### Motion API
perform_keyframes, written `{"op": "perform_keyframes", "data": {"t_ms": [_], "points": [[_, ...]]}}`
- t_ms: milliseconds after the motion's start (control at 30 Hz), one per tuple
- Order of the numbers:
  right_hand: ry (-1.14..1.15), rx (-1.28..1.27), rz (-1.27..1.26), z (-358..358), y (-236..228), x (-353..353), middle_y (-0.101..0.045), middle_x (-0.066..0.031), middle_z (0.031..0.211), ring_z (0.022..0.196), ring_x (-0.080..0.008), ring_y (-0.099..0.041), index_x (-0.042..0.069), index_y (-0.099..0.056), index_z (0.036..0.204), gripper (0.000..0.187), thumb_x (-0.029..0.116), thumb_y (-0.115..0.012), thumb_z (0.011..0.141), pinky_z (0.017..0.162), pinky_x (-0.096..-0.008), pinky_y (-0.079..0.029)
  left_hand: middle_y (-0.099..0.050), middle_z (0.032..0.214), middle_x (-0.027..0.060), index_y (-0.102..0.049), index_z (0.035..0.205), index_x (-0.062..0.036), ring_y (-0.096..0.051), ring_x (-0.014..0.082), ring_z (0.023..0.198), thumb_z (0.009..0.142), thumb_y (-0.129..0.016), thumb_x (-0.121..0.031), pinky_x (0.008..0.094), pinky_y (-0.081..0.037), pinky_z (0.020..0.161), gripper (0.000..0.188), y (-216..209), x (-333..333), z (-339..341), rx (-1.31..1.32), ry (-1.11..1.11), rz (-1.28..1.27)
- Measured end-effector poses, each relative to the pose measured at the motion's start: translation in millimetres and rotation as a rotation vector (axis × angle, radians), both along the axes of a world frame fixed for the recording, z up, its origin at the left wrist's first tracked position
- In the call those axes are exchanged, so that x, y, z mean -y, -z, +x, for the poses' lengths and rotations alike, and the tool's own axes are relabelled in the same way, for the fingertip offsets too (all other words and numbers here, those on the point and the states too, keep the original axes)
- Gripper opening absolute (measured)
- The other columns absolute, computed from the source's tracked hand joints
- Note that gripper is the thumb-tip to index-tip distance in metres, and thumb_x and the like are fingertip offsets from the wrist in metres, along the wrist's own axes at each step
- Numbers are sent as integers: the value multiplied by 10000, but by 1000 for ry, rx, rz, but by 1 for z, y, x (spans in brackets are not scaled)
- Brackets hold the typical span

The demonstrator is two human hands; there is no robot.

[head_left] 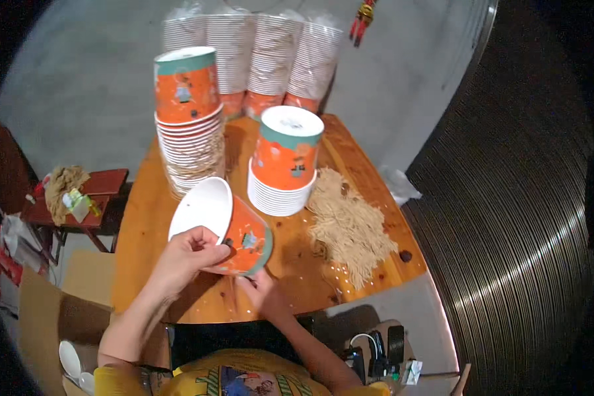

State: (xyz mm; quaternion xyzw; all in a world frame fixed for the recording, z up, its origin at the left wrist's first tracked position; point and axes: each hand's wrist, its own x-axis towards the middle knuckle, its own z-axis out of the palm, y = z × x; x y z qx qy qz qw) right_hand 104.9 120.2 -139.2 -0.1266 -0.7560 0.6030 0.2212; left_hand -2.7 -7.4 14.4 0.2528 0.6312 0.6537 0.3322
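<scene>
Wood table (142, 264): L hand (185, 263) pinches tilted orange cup (245, 232) at rim, R hand (265, 295) by base, grip unclear; prob. base work, next move needs steady L hold.

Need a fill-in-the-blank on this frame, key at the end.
The left hand pinches an orange, green-banded paper tub whose inside is ____.
The heap of tan, loose strands lies to the ____ of the shorter stack of orange-and-white paper tubs.
That stack stands upside ____.
The brown, dark-knotted tabletop is made of ____.
Missing: white; right; down; wood
</scene>
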Motion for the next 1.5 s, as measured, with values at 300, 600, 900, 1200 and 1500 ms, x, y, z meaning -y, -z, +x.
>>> {"op": "perform_keyframes", "data": {"t_ms": [300, 600, 900, 1200, 1500], "points": [[-129, -124, -347, -9, 22, -14, -582, -91, 1141, 1042, -187, -559, 23, -491, 1198, 408, 87, -646, 825, 889, -324, -449, -541, 728, 12, -533, 764, -20, -514, 59, 665, 849, -665, -209, 221, -466, 591, 246, 7, -15, -12, -249, 166, -164], [310, -5, -349, 14, 10, -23, -450, -109, 1300, 1096, -203, -521, 0, -327, 1356, 551, 58, -571, 865, 920, -324, -425, -579, 773, 32, -554, 880, 8, -554, 100, 727, 898, -606, -261, 266, -474, 643, 274, 13, -53, -18, -433, 317, -258], [369, -322, -42, 13, -60, 3, -372, -181, 1338, 1184, -270, -444, 15, -345, 1364, 581, 4, -547, 819, 906, -361, -469, -624, 789, 231, -585, 818, 24, -617, 384, 773, 865, -588, -346, 437, -473, 674, 373, 6, -80, 14, -862, 177, -457], [335, -346, -413, 11, -56, 5, -438, -144, 1270, 1165, -238, -449, 14, -415, 1307, 480, 52, -540, 846, 1001, -358, -358, -619, 820, 247, -575, 830, 48, -614, 402, 790, 883, -559, -331, 452, -475, 692, 383, 14, -85, 15, -940, 138, -448], [353, -335, 82, 16, -48, -1, -344, -110, 1307, 1109, -199, -482, 2, -534, 1138, 277, -2, -529, 861, 952, -313, -391, -614, 804, 263, -572, 817, 57, -613, 406, 777, 885, -561, -329, 452, -474, 692, 392, 8, -89, 14, -881, 161, -454]]}}
